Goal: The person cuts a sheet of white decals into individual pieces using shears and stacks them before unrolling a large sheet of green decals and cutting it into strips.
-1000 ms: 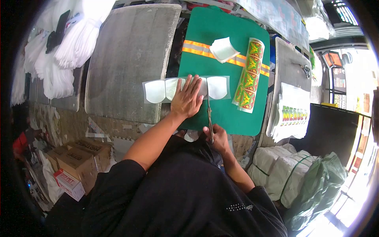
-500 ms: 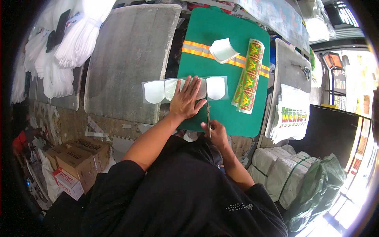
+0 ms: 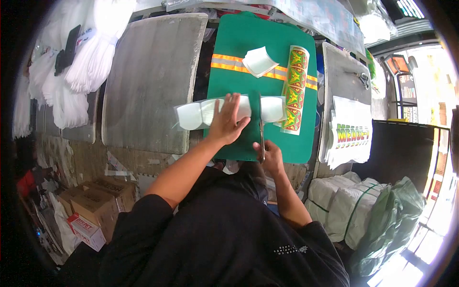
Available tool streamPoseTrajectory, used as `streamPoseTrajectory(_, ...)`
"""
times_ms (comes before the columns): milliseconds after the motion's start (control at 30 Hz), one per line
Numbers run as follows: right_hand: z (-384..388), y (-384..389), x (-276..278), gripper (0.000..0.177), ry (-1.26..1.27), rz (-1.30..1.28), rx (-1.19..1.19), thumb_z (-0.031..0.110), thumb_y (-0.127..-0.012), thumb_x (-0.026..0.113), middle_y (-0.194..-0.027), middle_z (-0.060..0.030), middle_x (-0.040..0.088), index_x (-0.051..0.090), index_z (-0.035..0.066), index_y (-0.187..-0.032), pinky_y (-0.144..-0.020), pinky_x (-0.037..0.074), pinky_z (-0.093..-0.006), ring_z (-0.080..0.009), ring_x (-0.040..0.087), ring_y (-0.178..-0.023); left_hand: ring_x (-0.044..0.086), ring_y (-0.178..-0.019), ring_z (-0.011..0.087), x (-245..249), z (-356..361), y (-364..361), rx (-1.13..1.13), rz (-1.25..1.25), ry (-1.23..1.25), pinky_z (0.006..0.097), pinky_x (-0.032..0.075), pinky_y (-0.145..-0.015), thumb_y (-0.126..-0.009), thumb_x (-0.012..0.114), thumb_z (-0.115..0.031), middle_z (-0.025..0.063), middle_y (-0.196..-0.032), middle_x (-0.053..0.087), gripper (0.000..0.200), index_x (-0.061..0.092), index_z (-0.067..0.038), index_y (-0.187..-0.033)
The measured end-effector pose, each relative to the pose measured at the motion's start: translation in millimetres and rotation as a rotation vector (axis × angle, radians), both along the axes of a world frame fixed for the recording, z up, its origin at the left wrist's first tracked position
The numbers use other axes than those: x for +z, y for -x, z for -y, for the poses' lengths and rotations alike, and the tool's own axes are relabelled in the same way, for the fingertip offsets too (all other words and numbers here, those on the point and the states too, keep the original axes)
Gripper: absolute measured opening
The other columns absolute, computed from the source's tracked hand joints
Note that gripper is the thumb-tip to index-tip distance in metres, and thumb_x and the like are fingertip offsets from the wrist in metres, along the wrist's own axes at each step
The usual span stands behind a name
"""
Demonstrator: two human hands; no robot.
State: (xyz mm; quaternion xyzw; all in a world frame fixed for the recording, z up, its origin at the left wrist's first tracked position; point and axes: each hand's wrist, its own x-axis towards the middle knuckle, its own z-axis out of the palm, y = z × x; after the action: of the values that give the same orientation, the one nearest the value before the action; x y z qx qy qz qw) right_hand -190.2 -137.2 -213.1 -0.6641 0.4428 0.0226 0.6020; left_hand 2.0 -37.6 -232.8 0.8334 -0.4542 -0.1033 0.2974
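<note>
My left hand (image 3: 226, 120) lies flat with fingers spread on a translucent strip with white panels (image 3: 190, 116). In my right hand (image 3: 270, 156) is a pair of scissors (image 3: 261, 126), its blades pointing away from me beside the strip's right end. A separate white-panelled piece (image 3: 272, 110) lies just right of the blades, with a gap between it and the strip. These rest on a green board (image 3: 234, 148) with orange and grey bands. Farther back are a few white cut pieces (image 3: 259, 61) and a strip of red, green and yellow star prints (image 3: 296, 91).
Grey platens (image 3: 150, 81) flank the green board; the right one holds another pair of scissors (image 3: 364, 79) and printed sheets (image 3: 351, 129). White cloth bundles (image 3: 98, 52) hang at left. Cardboard boxes (image 3: 103, 205) and wrapped bales (image 3: 342, 205) stand on the floor.
The strip's right-end panel is now cut off and has shifted right, near the star prints. The scissors have moved farther forward between the pieces. The remaining strip is slightly tilted under my left hand.
</note>
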Motion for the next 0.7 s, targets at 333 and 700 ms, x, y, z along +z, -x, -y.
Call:
streamPoseTrajectory(333, -29, 91, 20, 0.051, -0.238, 0.056, 0.211, 0.050, -0.081, 0.073, -0.078, -0.0038, 0.056, 0.060, 0.002, -0.091, -0.071, 0.043, -0.0319, -0.0138, 0.051, -0.078, 0.032, -0.140, 0.0375, 17, -41, -14, 0.027, 0.228, 0.031, 0.0579, 0.022, -0.112, -0.091, 0.051, -0.016, 0.0206, -0.147, 0.039, 0.055, 0.037, -0.001, -0.142)
streamPoseTrajectory(700, -52, 32, 0, 0.054, -0.298, 0.050, 0.185, 0.055, -0.085, 0.068, -0.070, -0.0036, 0.056, 0.055, 0.002, -0.085, -0.060, 0.043, -0.0296, -0.0121, 0.053, -0.066, 0.029, -0.142, 0.0352, 4, -33, 5, 0.106, 0.273, -0.161, 0.0561, 0.020, -0.115, -0.093, 0.049, -0.023, 0.0187, -0.153, 0.030, 0.061, 0.030, 0.001, -0.146)
